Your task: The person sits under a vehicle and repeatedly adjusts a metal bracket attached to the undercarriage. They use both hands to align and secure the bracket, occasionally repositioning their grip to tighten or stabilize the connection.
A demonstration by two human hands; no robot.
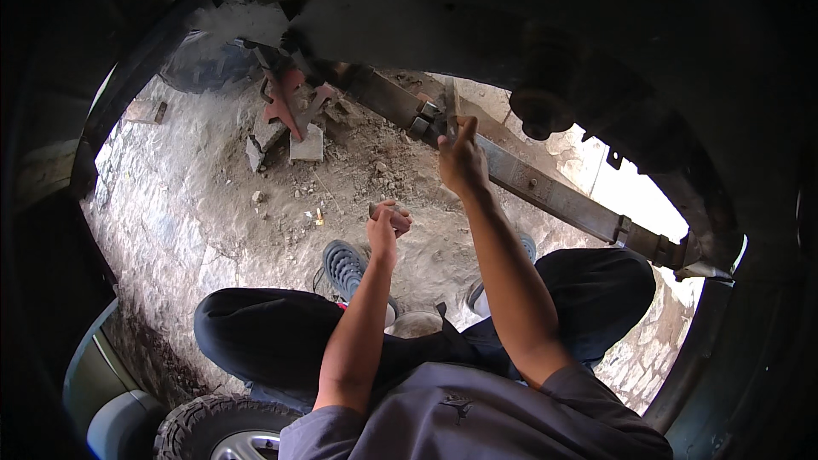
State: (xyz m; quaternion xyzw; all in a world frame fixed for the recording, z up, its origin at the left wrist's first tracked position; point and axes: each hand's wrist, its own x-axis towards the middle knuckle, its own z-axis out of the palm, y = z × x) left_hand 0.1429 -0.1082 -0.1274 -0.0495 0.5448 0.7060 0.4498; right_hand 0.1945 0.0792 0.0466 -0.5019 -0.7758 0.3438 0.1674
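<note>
My right hand point(464, 162) is raised against the long metal leaf spring point(545, 187) that slants across from far left to near right. Its fingers are closed around a narrow bar-like tool point(452, 100), which stands up beside a clamp point(423, 119) on the spring; blur and shadow hide the tool's exact kind. Lower and to the left, my left hand point(390, 223) is curled around a small grey object point(374, 209). Most of that object is covered by the fingers, so I cannot make out what it is. This hand is apart from the spring.
A dark vehicle underside point(409, 34) hangs overhead. Far left, a red metal stand point(284, 106) is near pale blocks point(308, 145) and a dark tyre point(204, 68). Loose rubble lies on the rough ground point(221, 196). Another tyre point(192, 426) is at near left. My legs are folded below.
</note>
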